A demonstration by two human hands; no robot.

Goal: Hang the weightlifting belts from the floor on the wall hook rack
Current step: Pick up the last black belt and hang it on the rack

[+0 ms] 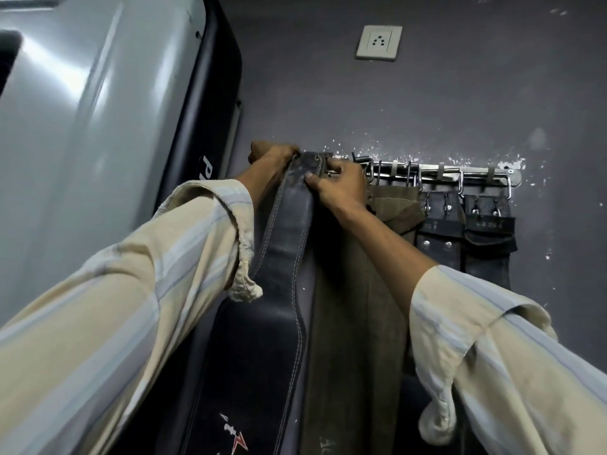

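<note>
Gripping the top of the black leather belt [289,231], left hand [272,156] and right hand [338,185] hold it hanging lengthwise at the hook rack's [437,174] left end, its hook hidden behind them.

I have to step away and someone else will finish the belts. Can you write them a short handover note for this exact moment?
Left hand: gripping the top end of the dark belt at the left end of the hook rack.
Right hand: on the same belt's top, thumb pressed on its face, fingers near the buckle end.
Done: a brown belt and two black belts already hang from the rack, to the right.
Left: whether the dark belt has caught its hook is hidden by the hands; seat it, then let go. The floor is out of view, so check for more belts.
</note>
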